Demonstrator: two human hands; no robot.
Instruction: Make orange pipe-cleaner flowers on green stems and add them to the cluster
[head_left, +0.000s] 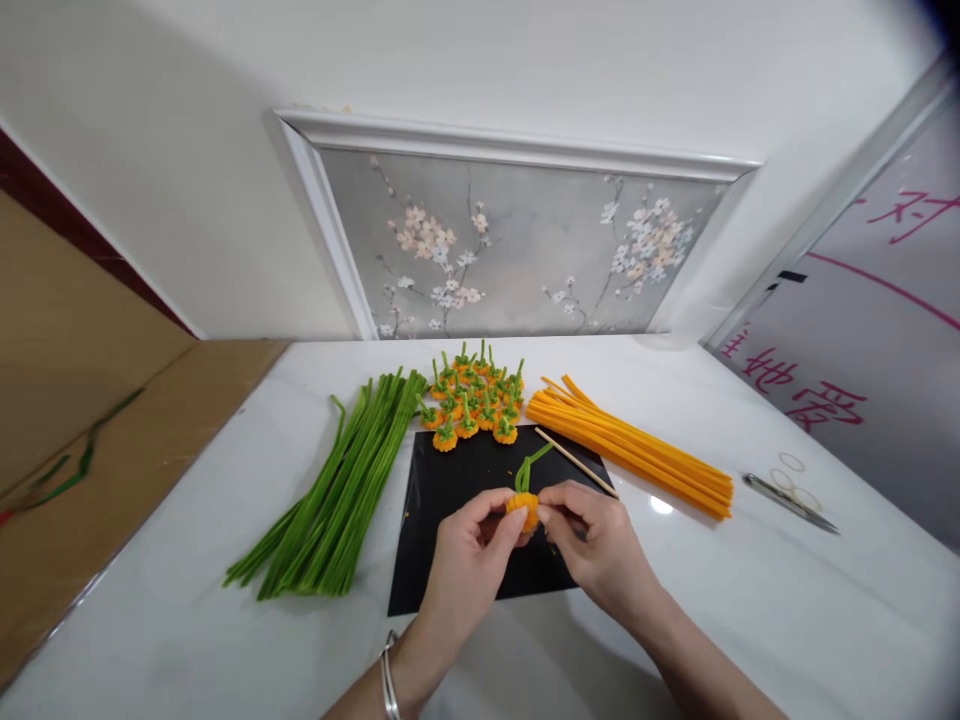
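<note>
A small orange pumpkin shape (523,508) with a looped green stem (524,474) is held over a black mat (427,500). My left hand (476,545) pinches its left side between thumb and fingers. On its right side, my right hand (592,530) grips it with thumb and fingertips. Several finished-looking orange pumpkins with green stems (466,425) stand grouped behind the mat. A thin wooden stick (577,463) lies across the mat's upper right corner.
Green fuzzy stems (345,490) lie bundled at the left, orange ones (637,448) at the right. Scissors (791,502) and thin rings (791,462) rest farther right on the white table (750,600). Cardboard (142,430) borders the left side.
</note>
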